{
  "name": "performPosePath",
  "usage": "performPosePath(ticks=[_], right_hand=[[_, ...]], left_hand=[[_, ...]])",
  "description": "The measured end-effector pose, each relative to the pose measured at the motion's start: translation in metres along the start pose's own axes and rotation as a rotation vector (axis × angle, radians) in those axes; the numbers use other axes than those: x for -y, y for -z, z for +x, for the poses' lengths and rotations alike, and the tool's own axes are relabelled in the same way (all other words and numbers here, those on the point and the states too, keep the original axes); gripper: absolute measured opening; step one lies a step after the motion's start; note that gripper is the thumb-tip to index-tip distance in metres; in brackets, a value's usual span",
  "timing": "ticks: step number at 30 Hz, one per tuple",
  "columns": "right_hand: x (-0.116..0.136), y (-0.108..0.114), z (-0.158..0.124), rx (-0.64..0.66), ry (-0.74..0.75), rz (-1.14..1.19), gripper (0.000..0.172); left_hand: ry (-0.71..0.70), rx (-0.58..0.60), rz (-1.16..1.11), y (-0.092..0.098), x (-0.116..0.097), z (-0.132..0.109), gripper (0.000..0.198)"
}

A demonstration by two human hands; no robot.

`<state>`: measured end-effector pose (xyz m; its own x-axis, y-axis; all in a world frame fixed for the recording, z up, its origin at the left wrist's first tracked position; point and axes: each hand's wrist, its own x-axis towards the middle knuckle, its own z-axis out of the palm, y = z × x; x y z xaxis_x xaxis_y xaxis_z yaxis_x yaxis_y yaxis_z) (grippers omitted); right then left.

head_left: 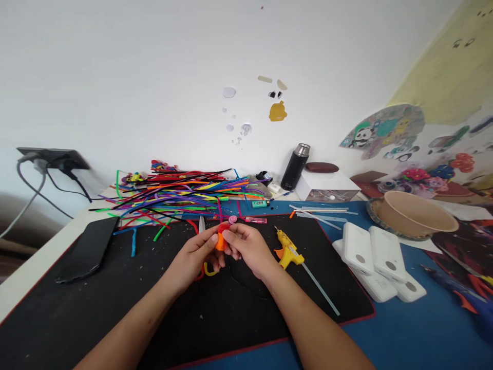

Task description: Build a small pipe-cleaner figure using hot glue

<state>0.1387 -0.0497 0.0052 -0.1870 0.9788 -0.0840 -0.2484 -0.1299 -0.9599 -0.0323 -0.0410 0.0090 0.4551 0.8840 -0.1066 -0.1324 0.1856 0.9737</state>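
Both hands meet over the black mat around a small orange and red fuzzy piece. My left hand pinches it from the left, and my right hand grips its right side. A pink coil shows just above my right fingers. Scissors lie beneath my hands, their blades pointing away and part of the handles hidden. To the right, a yellow glue gun rests on the mat with a clear glue stick in its back end.
Many coloured pipe cleaners are heaped along the wall. A black phone lies at left. White power banks, a beige bowl and loose glue sticks are at right. A black thermos stands behind.
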Motion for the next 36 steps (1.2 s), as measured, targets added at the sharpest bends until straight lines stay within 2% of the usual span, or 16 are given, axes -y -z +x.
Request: performPosePath(ticks=[5, 9, 14, 19, 28, 36], right_hand=[[-0.005, 0.002, 0.003, -0.119, 0.05, -0.023, 0.046], [-0.01, 0.002, 0.004, -0.105, 0.067, -0.075, 0.045], [-0.012, 0.002, 0.003, -0.055, 0.071, -0.102, 0.044], [-0.009, 0.002, 0.003, -0.022, 0.066, -0.142, 0.039], [-0.007, 0.001, -0.001, -0.067, 0.124, -0.317, 0.023], [-0.006, 0.003, -0.001, -0.123, 0.164, -0.347, 0.021]], left_hand=[[-0.146, -0.11, 0.252, -0.003, -0.002, -0.003, 0.071], [-0.184, -0.134, 0.337, -0.007, 0.001, -0.005, 0.067], [-0.165, -0.163, 0.291, -0.006, 0.002, -0.004, 0.061], [-0.154, -0.188, 0.206, 0.0, 0.001, 0.0, 0.064], [-0.154, -0.241, 0.218, 0.009, 0.007, 0.007, 0.064], [-0.132, -0.239, 0.203, 0.006, 0.003, 0.005, 0.068]])
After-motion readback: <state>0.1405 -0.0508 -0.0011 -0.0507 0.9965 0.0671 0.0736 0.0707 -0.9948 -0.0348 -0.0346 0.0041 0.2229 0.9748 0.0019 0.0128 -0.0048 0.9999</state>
